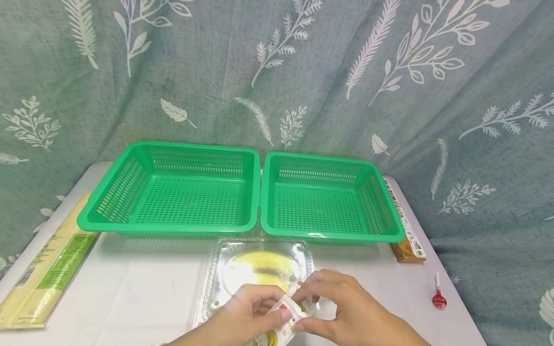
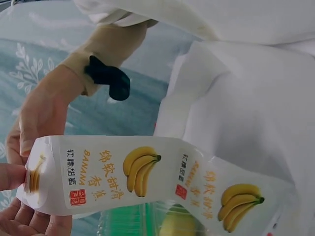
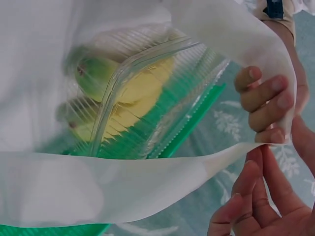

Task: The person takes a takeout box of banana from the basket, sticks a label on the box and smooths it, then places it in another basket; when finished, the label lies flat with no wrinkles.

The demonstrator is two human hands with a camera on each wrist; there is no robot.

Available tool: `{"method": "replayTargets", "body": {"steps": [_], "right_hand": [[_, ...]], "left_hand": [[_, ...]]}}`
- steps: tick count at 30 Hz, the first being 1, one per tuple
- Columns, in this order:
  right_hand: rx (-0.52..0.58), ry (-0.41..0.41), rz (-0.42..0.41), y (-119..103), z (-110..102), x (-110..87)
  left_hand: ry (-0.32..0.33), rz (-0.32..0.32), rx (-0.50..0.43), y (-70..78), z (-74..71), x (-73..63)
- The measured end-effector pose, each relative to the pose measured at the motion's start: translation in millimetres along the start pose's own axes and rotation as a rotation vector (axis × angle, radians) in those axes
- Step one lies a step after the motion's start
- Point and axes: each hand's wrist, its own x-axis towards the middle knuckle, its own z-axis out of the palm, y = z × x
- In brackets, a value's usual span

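Observation:
A white paper label strip [image 2: 98,169] printed with bananas and the word BANANA stretches between both hands. My left hand [image 1: 248,315] grips it between thumb and fingers. With thumb and fingertips, my right hand [image 1: 346,305] pinches its upper end in the head view. The right wrist view shows the strip's plain white back, with the hands close together at a fold. Just beyond the hands lies a closed clear plastic clamshell box [image 1: 213,271] with yellow fruit [image 1: 264,263] inside, green at the ends in the right wrist view.
Two green perforated baskets [image 1: 195,228] [image 1: 333,236] stand side by side behind the clamshell. A long yellow-and-green package [image 1: 54,269] lies at the left. At the right are a narrow box [image 1: 409,250], partly hidden by a basket, and a red lollipop [image 1: 439,301] near the table edge.

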Motion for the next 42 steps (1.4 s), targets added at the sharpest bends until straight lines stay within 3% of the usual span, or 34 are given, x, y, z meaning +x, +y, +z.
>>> {"method": "replayTargets", "body": {"steps": [4, 12, 19, 24, 30, 35, 42], "right_hand": [[-0.004, -0.036, 0.008, -0.6, -0.6, -0.8], [0.044, -0.027, -0.025, 0.0, -2.9, -1.1], [-0.011, -0.071, 0.037, -6.5, -4.8, -2.1], [-0.029, -0.043, -0.014, -5.0, -3.7, -1.2], [0.026, -0.059, -0.032, -1.5, -4.3, -1.6], [-0.003, -0.072, -0.015, -3.7, -4.1, -3.0], [-0.022, -0.104, 0.044, -7.1, -4.7, -3.3]], "left_hand": [[-0.007, 0.012, -0.021, -2.6, 1.5, -1.5], [-0.013, -0.043, -0.073, -2.3, 5.3, -3.4], [0.0, 0.076, -0.048, -4.5, 4.9, -0.7], [0.003, 0.064, -0.065, -3.3, 4.6, -0.7], [-0.003, 0.037, -0.079, -2.6, 6.1, -1.8], [-0.003, -0.003, -0.067, -2.3, 8.0, -2.6], [-0.009, 0.024, -0.084, -2.0, 8.8, -1.4]]}}
